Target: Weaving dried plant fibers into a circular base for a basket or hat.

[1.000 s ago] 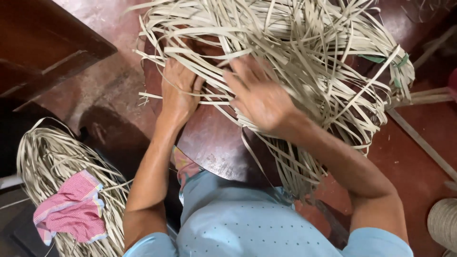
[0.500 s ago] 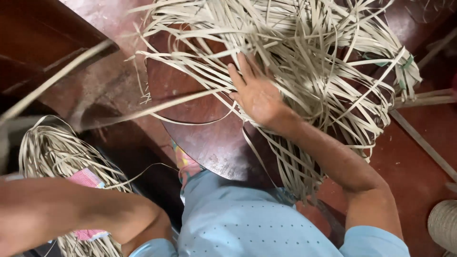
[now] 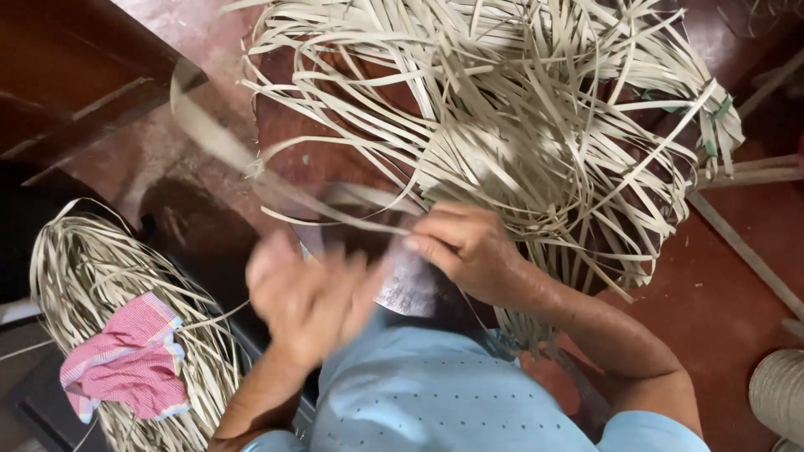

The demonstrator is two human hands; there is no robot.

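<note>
At the far left lies one coiled bundle of pale strips (image 3: 92,276) on the floor, and on it rests one pink checked cloth (image 3: 130,364) with a light blue edge. Just right of the cloth is the left hand (image 3: 310,297), one of two hands in view. It is raised in front of the light blue shirt (image 3: 435,393) and badly blurred, fingers pointing up; whether it grips anything I cannot tell. A single long strip (image 3: 226,151), also blurred, runs from upper left down past this hand toward the right hand. The right hand (image 3: 469,251) sits at the centre, knuckles up, forearm stretching down to the right, its fingertips pinched together on that strip's end. Above and to its right spreads one large loose heap of strips (image 3: 536,125), draped over a dark brown wooden stool (image 3: 310,134). At the far right edge stands one roll of pale cord (image 3: 779,393).
</note>
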